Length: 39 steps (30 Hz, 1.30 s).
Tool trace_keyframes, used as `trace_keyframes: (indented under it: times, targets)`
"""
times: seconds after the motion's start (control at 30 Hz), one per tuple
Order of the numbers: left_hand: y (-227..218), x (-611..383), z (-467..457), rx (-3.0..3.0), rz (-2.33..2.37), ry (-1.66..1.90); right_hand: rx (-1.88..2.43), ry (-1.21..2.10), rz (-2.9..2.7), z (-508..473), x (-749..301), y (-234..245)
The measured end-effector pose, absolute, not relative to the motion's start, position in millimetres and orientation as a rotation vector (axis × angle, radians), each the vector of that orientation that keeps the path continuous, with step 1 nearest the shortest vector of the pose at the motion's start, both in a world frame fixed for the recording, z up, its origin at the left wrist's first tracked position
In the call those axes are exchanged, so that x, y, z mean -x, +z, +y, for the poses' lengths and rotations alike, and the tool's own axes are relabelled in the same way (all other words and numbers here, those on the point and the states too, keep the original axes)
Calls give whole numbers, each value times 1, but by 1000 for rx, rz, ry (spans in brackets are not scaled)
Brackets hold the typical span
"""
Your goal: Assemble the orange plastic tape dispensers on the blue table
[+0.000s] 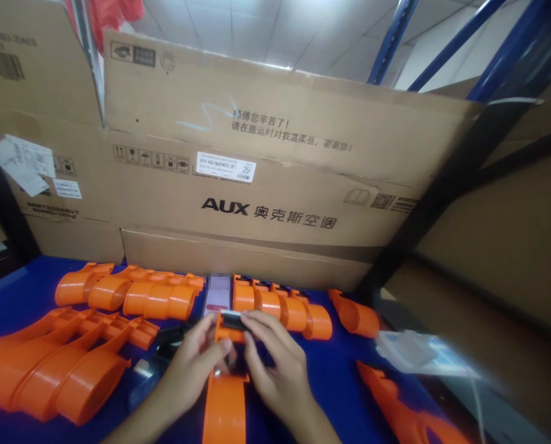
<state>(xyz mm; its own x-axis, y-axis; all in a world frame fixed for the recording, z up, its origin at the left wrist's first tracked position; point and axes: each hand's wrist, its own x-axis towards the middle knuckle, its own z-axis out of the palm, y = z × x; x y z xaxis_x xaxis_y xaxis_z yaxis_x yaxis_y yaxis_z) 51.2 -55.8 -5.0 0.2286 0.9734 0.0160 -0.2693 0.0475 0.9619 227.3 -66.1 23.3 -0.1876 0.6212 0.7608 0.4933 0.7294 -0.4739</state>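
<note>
Both my hands clamp the orange shell [225, 394], long axis pointing away from me.
Left hand [193, 364] and right hand [275, 364] pinch its black insert [232, 320]; bare blue table [335, 370] lies to the right.

Orange housing [224, 404], black insert [233, 319] seemingly seated

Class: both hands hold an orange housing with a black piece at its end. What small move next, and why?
Probably press the black piece into the orange housing: the left hand and right hand flank it, and it seems to sit on top.
</note>
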Motion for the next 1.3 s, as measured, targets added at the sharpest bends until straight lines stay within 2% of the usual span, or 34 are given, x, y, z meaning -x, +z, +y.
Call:
trace_keyframes:
  times: [0.33,0.5,0.77,1.3]
  targets:
    - [3,-55,-61,-1112,802,1118,833,268,-1834,-72,-223,23]
    - [1,-52,-52,-986,747,1169,984,235,-1759,-62,-236,34]
    - [-1,-49,-47,-866,757,1210,1312,202,-2392,-50,-265,36]
    - [-3,-47,-46,-922,772,1213,1512,254,-2465,-55,-267,29]
